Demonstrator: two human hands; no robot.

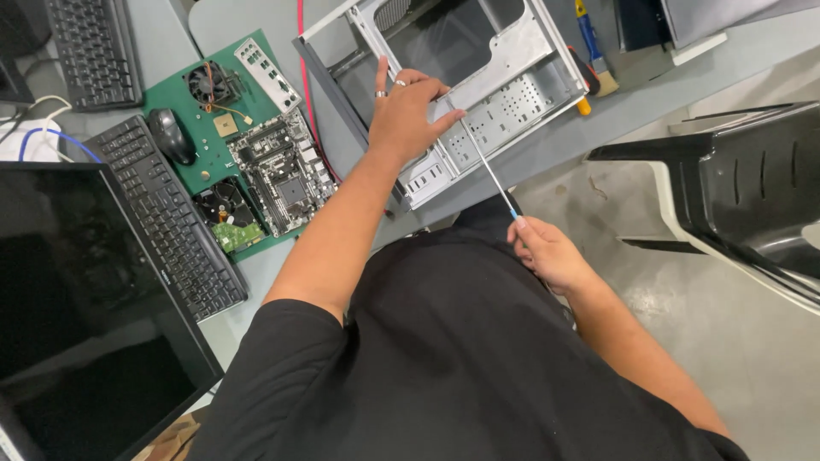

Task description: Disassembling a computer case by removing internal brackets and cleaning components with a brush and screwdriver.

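So the bare computer case (478,94) is lying on its side at the edge of the grey table (256,26), open face up. It's thin sheet steel, so probably lighter than it looks but flexy, with sharp folded edges, and I'd grab it by the frame rails rather than the perforated drive cage. The left hand (408,111) is planted on the near corner, fingers (444,119) curled narrow, pinching the rim by the screw spot. The right hand (551,256) is wrapped around the blue handle of a long thin screwdriver (489,166), and the shaft runs up to the case right under the left thumb. That skinny shaft likely slips off a screw head easily, so steadying the tip makes sense.

Hard to see: the tip and any screw are hidden behind the left hand. The case's far end is cut off at the top. The motherboard (282,171) on the green mat (184,145) sits just beside the case, with a mouse (171,135) and keyboard (166,218) further left.
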